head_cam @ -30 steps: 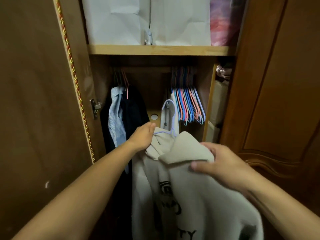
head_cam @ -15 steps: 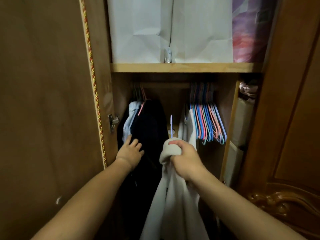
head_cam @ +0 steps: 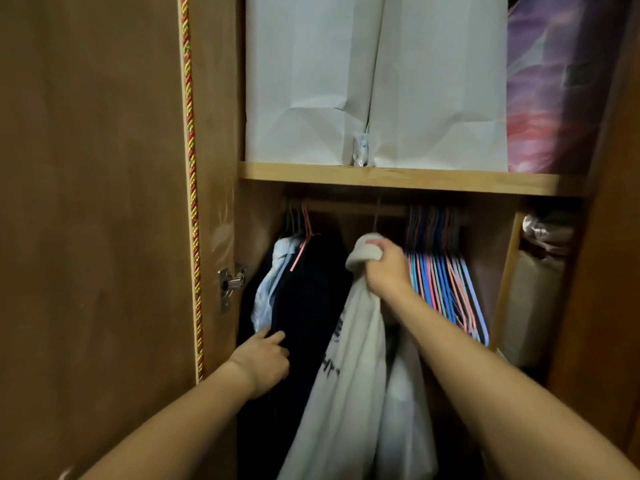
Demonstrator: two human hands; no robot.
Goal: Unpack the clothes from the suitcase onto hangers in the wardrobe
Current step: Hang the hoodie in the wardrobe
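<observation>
Right hand gripped the bunched top of the pale grey printed garment, fingers curled round the cloth, lifted just under the rail. A thin hanger hook rose from the top of that bundle toward the rail; it was too dark to tell whether the hook was already seated. The rest of the garment hung down toward the near bottom edge, between the dark clothes on the left and the hanger bundle on the right.

Left hand was loosely curled against the dark hanging garment, holding nothing as far as could be seen, seemingly pushing it leftward to make a gap. Contact looked like touching, but a grip could not be ruled out.

Done so far: a light blue shirt and the dark garment were already on hangers at the left of the rail. The grey one appeared to be on its hanger and nearly placed.

Left to do: seat the hook, let go, then continue with more clothes. A thick bunch of empty coloured hangers was still at the right of the rail. The suitcase was not in view, so the remaining count could not be told.

White bags sat on the shelf above.
</observation>
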